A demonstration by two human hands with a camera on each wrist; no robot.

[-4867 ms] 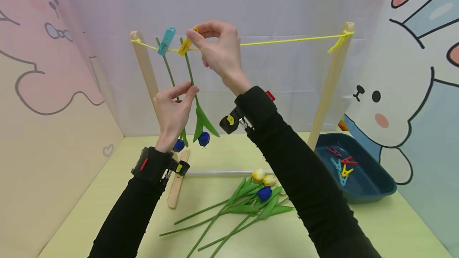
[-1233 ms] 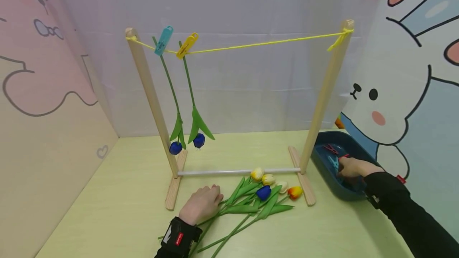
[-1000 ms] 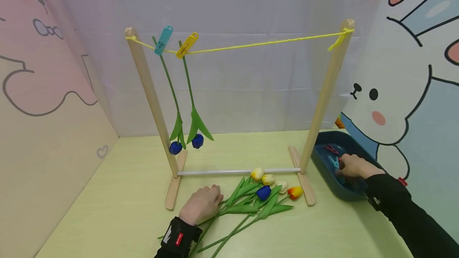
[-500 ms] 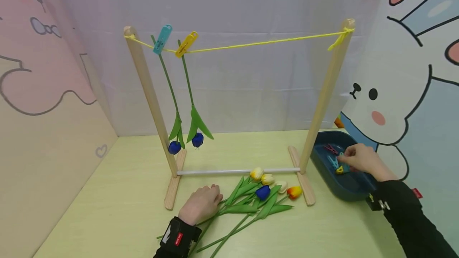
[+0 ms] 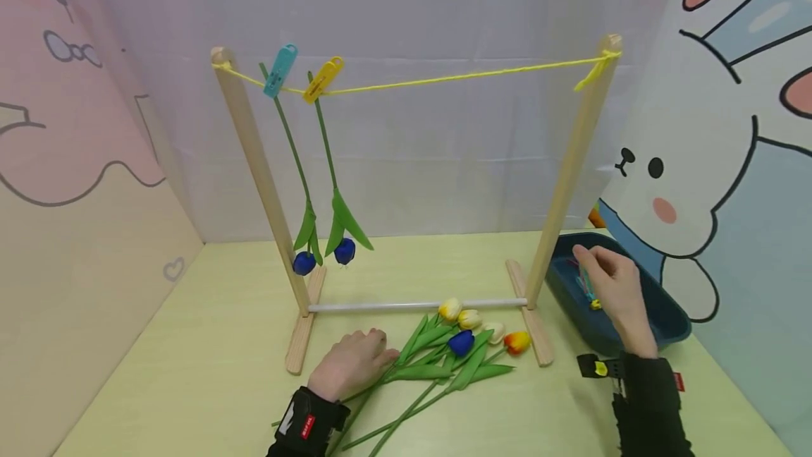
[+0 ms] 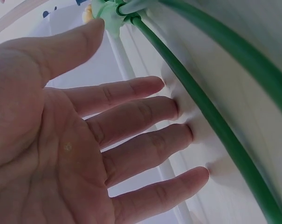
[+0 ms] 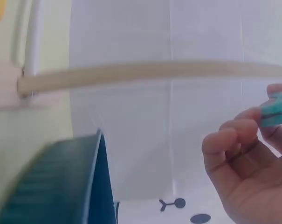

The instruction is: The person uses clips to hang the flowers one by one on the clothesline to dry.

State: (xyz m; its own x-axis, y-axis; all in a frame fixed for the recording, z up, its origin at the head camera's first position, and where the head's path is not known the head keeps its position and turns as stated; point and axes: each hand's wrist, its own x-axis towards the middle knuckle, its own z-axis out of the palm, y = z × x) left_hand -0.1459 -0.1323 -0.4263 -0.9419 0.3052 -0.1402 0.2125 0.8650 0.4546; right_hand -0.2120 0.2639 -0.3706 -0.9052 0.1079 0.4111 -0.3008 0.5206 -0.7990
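My right hand [image 5: 617, 289] pinches a teal clothespin [image 7: 274, 112] above the near-left part of the dark blue basin [image 5: 674, 326]; the hand mostly hides the clothespin in the head view. My left hand [image 5: 353, 364] rests on the table beside the tulip stems. Its fingers [image 6: 141, 114] are spread and hold nothing, with the fingertips at the tabletop and a green stem [image 6: 210, 114] just past them. On the table lie several tulips, one with a blue bloom [image 5: 461, 343] and one orange-yellow bloom [image 5: 517, 343].
A yellow cord [image 5: 457, 78] runs between two wooden posts. A teal clothespin [image 5: 280, 70] and a yellow clothespin [image 5: 323, 80] hold two blue tulips upside down on it. A white rod [image 5: 380, 307] joins the posts low down. More clothespins, including a yellow one [image 5: 595, 304], lie in the basin.
Both hands have left the second hanging tulip, clipped by the yellow clothespin. The left came down beside the stems; the right reached into the basin and has risen with a teal clothespin.
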